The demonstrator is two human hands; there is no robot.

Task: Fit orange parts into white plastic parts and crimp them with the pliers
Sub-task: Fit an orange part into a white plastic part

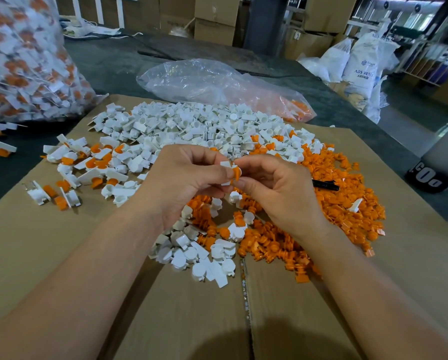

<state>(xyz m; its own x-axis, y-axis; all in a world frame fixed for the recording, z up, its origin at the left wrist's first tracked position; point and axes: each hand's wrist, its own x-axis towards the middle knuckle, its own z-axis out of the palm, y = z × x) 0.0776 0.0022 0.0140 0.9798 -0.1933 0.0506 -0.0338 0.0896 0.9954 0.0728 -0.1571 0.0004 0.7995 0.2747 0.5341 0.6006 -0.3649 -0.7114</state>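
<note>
Cardboard (61,242) is covering the bench, with white parts (191,126) heaped at the far side and orange parts (347,193) to the right. We are pinching one white part (225,165) in the left hand (181,183) — the right hand (277,188) is pinching an orange part (236,173) against it, above the piles. Pliers (324,184) are lying among the orange parts.

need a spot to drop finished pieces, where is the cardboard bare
Bare cardboard: near-left, between the finished pieces and the left forearm; between both forearms; near-right, outside the orange pile. Crowded: the white pile at the far side and the middle under the left hand, gripping a white part, and the right hand, pinching an orange part.
</note>
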